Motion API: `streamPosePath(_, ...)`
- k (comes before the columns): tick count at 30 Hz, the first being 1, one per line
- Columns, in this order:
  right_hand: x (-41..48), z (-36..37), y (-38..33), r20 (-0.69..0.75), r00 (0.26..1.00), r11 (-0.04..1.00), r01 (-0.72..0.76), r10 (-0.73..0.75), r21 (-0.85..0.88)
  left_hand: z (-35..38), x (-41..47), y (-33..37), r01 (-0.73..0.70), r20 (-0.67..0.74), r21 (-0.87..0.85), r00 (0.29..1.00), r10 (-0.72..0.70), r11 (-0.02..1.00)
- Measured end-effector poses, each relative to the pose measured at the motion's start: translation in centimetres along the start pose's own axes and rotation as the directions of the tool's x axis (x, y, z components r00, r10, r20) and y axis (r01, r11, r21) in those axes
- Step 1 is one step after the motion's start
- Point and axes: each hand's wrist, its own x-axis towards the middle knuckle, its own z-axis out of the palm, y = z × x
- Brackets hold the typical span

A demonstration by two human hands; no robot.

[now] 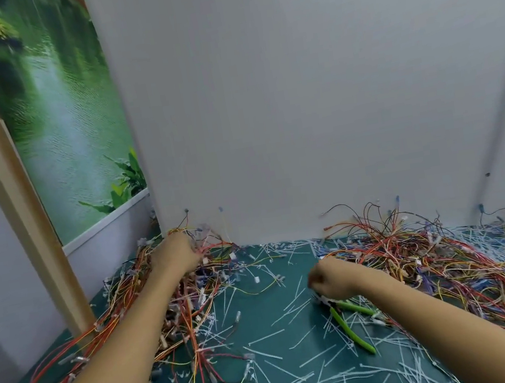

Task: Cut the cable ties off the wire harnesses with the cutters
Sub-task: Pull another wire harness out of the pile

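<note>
Left hand in the harness heap, right hand at the cutters' head.
Head view: the left hand [175, 255] reaches far forward into the tangled wire harnesses [195, 301], its fingers buried (grip not discernible). The right hand [331, 279] is curled at the head end of the green-handled cutters [351, 324]; I cannot tell whether it pinches them. Their splayed handles run back from that hand toward the person, so the right hand is far nearer. Cut cable ties [284, 350] litter the space between the hands.

We are counting two hands, the left hand [174, 257] and the right hand [331, 279], one pair of green-handled cutters [351, 324], two heaps of wire harnesses [176, 301] [417, 252], cut cable ties [288, 350] beyond counting, one teal mat [255, 305], one white panel [297, 102], one wooden post [4, 182], one river poster [54, 122]
</note>
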Motion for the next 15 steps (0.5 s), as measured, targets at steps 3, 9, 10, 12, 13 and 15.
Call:
streamPosePath(3, 0.4, -1.6, -2.0, -0.097, 0.995, 0.983, 0.051, -0.034, 0.178, -2.3, -0.6, 1.8, -0.145, 0.010, -0.219, 0.989, 0.151, 0.965)
streamPosePath(9, 0.8, -4.6, -6.7, -0.205, 0.978, 0.511, 0.158, 0.035, 0.845, -5.3, -3.8, 5.9, -0.365, 0.083, -0.593, 0.859, 0.506, 0.717)
streamPosePath(10, 0.7, -4.9, -7.2, -0.208, 0.977, 0.405, 0.176, 0.036, 0.897, -5.5, -4.3, 6.3, -0.387, 0.101, -0.614, 0.826, 0.555, 0.688)
streamPosePath(12, 0.6, -5.5, -7.9, -0.234, 0.972, 0.265, 0.217, 0.034, 0.939, -5.5, -5.0, 6.8, -0.434, 0.097, -0.627, 0.781, 0.617, 0.648)
streamPosePath(13, 0.5, -5.7, -8.0, -0.243, 0.970, 0.224, 0.231, 0.026, 0.947, -5.6, -5.3, 6.8, -0.436, 0.087, -0.644, 0.775, 0.626, 0.629)
streamPosePath(15, 0.2, -6.0, -8.2, -0.251, 0.968, 0.184, 0.247, -0.004, 0.951, -5.8, -5.6, 6.6, -0.400, 0.089, -0.680, 0.787, 0.611, 0.615)
